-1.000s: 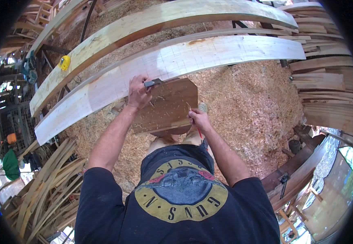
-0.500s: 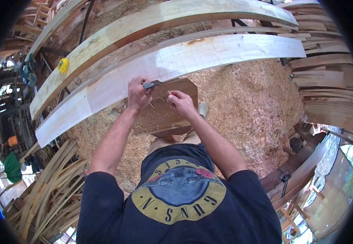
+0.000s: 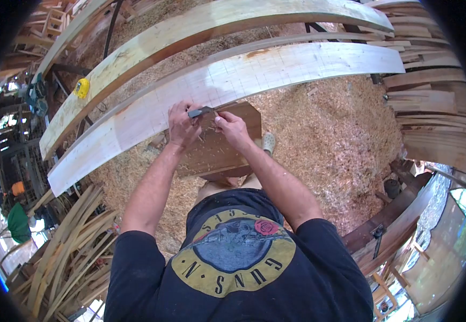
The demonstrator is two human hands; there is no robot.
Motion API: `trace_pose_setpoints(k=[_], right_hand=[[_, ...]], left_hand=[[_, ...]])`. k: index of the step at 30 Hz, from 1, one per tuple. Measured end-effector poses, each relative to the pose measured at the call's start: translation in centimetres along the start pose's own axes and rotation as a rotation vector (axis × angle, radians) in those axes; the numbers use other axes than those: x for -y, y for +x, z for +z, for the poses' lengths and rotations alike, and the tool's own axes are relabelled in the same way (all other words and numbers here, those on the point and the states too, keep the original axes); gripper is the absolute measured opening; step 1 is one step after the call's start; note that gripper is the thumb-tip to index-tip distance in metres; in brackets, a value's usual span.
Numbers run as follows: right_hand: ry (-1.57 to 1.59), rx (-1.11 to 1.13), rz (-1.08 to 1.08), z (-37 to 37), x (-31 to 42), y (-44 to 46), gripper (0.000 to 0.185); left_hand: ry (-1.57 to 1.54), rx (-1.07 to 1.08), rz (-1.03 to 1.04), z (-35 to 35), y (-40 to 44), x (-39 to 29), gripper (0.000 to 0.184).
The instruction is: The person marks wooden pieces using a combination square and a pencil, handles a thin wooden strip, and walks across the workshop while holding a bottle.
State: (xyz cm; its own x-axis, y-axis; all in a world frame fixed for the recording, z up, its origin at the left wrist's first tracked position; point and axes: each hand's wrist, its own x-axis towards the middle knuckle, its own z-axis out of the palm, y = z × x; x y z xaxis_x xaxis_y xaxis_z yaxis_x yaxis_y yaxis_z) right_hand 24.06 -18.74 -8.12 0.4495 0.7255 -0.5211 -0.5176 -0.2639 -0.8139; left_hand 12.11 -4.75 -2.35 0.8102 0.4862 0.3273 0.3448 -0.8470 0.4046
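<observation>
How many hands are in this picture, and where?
2. The left hand holds a grey metal tool by the pale curved plank; the right hand is beside it, fingers near the tool's tip. I see no others.

The held tool [image 3: 197, 113] was grey, the board [image 3: 219, 147] brown, the tape measure [image 3: 82, 88] yellow, the dark shirt [image 3: 318, 279] yellow-ringed with a red rose [image 3: 266, 227].

Far beam [image 3: 206, 26] beyond near beam [image 3: 276, 64] | tape measure [image 3: 81, 88] on far beam, left part | panel [image 3: 217, 150] this side of near beam | shoe [image 3: 268, 142] right of panel | planks [image 3: 431, 102] far right | strips [image 3: 66, 247] near left
</observation>
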Motion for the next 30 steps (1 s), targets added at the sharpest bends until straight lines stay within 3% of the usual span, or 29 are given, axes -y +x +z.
trace_pose_setpoints(k=[17, 23, 30], right_hand=[[-0.043, -0.054, 0.005, -0.3, -1.4, 1.3, 0.036], [-0.284, -0.115, 0.078, -0.9, -3.3, 3.4, 0.037], [-0.206, -0.107, 0.099, -0.9, -3.0, 3.6, 0.028]], left_hand=[[-0.010, -0.039, 0.039, 0.0, 0.2, -0.1, 0.013], [0.024, -0.017, 0.034, 0.1, 0.0, 0.1, 0.016], [0.014, -0.018, 0.023, 0.1, 0.1, 0.1, 0.015]])
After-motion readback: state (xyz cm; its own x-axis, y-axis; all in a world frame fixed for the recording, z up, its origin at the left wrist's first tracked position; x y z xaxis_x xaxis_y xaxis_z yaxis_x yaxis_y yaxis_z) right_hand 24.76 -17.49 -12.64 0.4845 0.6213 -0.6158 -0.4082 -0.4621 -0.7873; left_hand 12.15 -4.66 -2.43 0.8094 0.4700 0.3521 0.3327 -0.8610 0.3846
